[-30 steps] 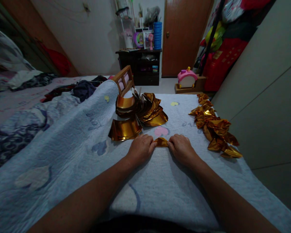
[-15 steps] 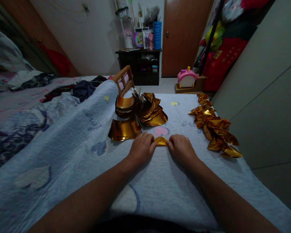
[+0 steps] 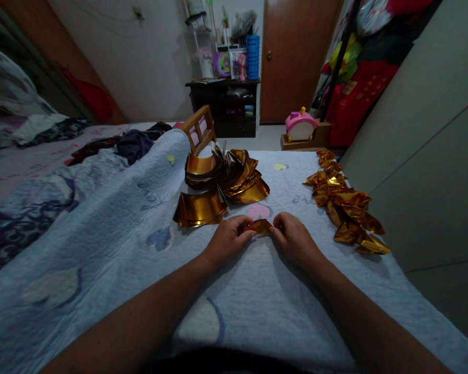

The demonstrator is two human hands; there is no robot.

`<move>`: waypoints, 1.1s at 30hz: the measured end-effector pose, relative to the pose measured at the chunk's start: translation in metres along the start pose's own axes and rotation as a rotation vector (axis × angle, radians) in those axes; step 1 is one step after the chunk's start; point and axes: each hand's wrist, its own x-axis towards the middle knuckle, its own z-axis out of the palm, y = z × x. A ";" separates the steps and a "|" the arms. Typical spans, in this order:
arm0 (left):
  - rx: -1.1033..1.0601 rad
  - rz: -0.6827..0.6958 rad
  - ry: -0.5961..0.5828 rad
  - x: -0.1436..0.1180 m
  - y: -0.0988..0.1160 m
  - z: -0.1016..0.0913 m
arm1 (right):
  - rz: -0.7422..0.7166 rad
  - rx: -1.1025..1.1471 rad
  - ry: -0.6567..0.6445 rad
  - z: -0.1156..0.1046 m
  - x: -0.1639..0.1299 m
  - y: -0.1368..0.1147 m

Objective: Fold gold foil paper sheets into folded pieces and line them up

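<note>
Between my two hands is a small folded piece of gold foil paper (image 3: 262,227), just above the blue quilted bedspread (image 3: 253,291). My left hand (image 3: 229,235) pinches its left end between thumb and fingers. At the other end, my right hand (image 3: 293,234) grips with thumb and bent fingers. Beyond my left hand lies a spread stack of gold foil sheets (image 3: 203,208), fanned and curved. To the right, a row of folded gold foil pieces (image 3: 347,205) runs along the bed's edge.
A wooden bed rail (image 3: 198,130) stands behind the foil stack. Crumpled clothes (image 3: 134,145) lie to the left. Past the bed are a dark cabinet (image 3: 224,111), a brown door (image 3: 296,62) and a pink toy (image 3: 301,127). A pale wardrobe (image 3: 432,156) borders the right.
The foil piece has changed from a rounded, flattened shape to a more angular, tilted one. My left thumb and fingers have spread somewhat around it; both hands stay in nearly the same place.
</note>
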 end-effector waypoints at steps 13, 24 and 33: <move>-0.162 0.008 -0.008 -0.002 0.009 -0.004 | 0.033 0.463 -0.108 -0.013 -0.002 -0.004; -0.208 -0.065 -0.058 -0.005 0.010 -0.005 | 0.090 0.694 -0.235 -0.017 -0.004 -0.009; -0.257 -0.064 -0.083 -0.005 0.011 -0.004 | 0.194 0.693 -0.268 -0.020 -0.005 -0.010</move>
